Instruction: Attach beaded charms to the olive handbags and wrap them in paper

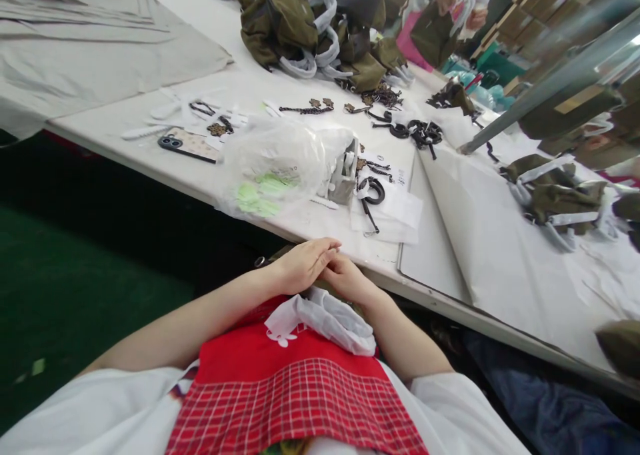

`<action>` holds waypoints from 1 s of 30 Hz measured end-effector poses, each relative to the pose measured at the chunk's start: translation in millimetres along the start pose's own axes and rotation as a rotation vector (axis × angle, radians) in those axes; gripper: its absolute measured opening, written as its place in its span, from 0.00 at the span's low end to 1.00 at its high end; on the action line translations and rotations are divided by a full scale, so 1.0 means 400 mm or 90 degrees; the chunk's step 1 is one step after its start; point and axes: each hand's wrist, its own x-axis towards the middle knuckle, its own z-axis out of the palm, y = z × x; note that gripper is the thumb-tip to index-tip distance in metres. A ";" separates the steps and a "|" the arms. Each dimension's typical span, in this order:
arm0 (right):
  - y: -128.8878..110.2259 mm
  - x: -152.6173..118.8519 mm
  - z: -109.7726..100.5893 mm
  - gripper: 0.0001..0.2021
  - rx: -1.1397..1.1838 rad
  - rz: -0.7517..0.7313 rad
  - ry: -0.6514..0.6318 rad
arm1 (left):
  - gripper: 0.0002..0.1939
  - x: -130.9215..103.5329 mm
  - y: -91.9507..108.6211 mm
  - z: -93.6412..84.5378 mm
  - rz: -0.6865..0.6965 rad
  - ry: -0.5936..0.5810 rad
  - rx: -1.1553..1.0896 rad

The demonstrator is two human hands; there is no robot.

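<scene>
My left hand (305, 263) lies with its fingers stretched out and close together, the tips over my right hand (346, 280). The two hands meet just below the table edge. Most of my right hand's fingers are tucked out of sight under the left, so their grip is hidden. Under the hands, at my lap, is an olive bag, mostly covered by them. Its handle (330, 318), wrapped in white material, rests against my red apron (300, 375). Past my fingertips on the table lies a black coiled strap (373, 192) on white paper.
On the white table (200, 182) lie a clear plastic bag (280, 155) with green pieces, a grey metal dispenser (345, 175) and a phone (187, 143). Olive bags (280, 22) are heaped behind. A metal pole (550, 75) rises at right. Another person's hands (457, 5) hold a bag.
</scene>
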 end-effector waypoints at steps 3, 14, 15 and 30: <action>0.003 -0.010 -0.002 0.12 0.040 0.029 0.005 | 0.22 0.003 -0.004 -0.012 -0.032 -0.016 0.051; -0.026 -0.038 -0.105 0.16 0.116 0.085 0.261 | 0.24 -0.001 -0.090 -0.142 -0.094 -0.487 0.080; -0.030 -0.042 -0.115 0.16 0.124 0.074 0.280 | 0.24 -0.003 -0.089 -0.138 -0.084 -0.507 0.069; -0.120 -0.200 -0.161 0.13 -0.018 -0.082 0.462 | 0.16 -0.042 -0.064 -0.052 -0.062 -0.273 0.212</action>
